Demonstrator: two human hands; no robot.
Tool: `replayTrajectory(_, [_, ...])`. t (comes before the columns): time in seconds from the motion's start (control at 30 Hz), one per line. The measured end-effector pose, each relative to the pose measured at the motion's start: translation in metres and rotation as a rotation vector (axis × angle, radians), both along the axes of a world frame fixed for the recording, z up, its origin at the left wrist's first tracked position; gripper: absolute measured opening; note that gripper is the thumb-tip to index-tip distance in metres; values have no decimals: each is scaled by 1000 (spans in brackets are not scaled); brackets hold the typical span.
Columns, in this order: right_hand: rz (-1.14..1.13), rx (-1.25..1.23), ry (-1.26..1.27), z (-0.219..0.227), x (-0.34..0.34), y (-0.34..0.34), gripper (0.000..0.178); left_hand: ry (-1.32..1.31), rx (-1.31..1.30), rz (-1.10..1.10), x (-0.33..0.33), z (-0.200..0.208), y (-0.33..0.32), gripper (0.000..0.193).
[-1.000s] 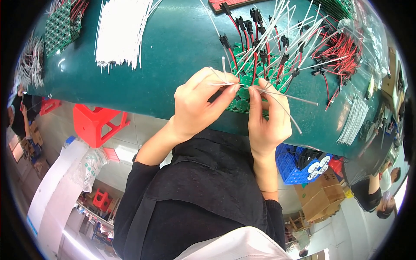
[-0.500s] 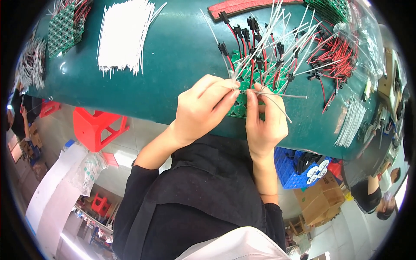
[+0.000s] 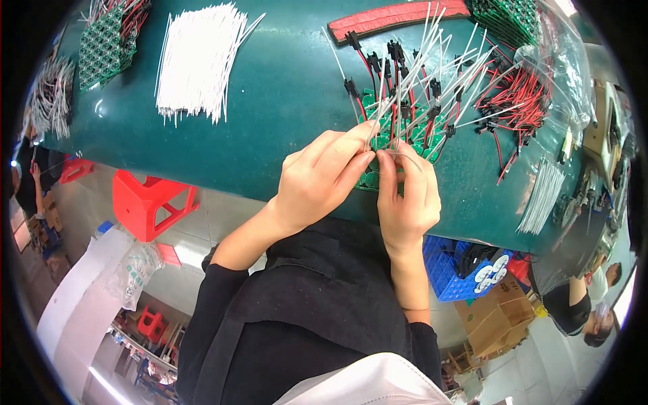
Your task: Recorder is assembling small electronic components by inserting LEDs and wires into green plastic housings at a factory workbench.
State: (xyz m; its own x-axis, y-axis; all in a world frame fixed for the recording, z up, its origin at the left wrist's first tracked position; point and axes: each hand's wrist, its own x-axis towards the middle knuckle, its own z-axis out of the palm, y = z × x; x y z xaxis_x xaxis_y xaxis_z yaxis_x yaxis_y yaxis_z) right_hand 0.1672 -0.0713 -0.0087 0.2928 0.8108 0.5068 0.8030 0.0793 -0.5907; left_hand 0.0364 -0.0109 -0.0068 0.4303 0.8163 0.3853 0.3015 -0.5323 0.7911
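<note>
My left hand [image 3: 320,169] and my right hand [image 3: 410,196] meet over a green circuit board panel [image 3: 368,180] near the table's front edge. Thumb and forefinger of each are pinched together, the tips almost touching. Between them runs a thin grey wire [image 3: 409,156], its free part curving over my right fingers; its ends are hidden. From the panel rise several red-and-black leads [image 3: 362,108] tipped with black connectors, among many thin white wires [image 3: 432,50] fanning upward. My hands cover much of the panel's near side.
A white wire bundle [image 3: 201,64] lies left on the green table [image 3: 270,121]. Red-and-black leads [image 3: 520,98] are heaped right, above grey wires [image 3: 542,196]. Stacked green boards [image 3: 507,21] and a curved red strip [image 3: 401,17] lie at the back. A red stool [image 3: 145,202] stands left.
Both hands have shifted slightly down and left. The grey wire ends that stuck out rightward past my right hand are drawn in; the wire now curves close to the fingers.
</note>
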Motion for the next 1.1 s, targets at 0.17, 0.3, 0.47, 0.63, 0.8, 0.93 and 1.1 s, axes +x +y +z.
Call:
replayTrajectory(0.17, [-18,3,42,3,2,-7,26,-18,-70,13,0,7,-1,34])
replayTrajectory(0.3, [-109,8,327,9,8,-15,22,-106,-74,10,-2,2,-2,23])
replayTrajectory(0.47, [-103,5,142,1,15,-14,21,-83,17,-11,8,0,-2,17])
replayTrajectory(0.63, [-116,12,154,1,14,-10,21,-63,11,-5,15,0,-3,18])
replayTrajectory(0.8, [-122,3,134,0,13,-9,22,-10,-8,4,17,5,-3,16])
replayTrajectory(0.93, [-82,6,92,0,13,-10,24,6,-31,7,18,2,-3,16])
replayTrajectory(1.1, [-92,-3,106,1,13,-11,24,18,1,5,19,3,-2,17])
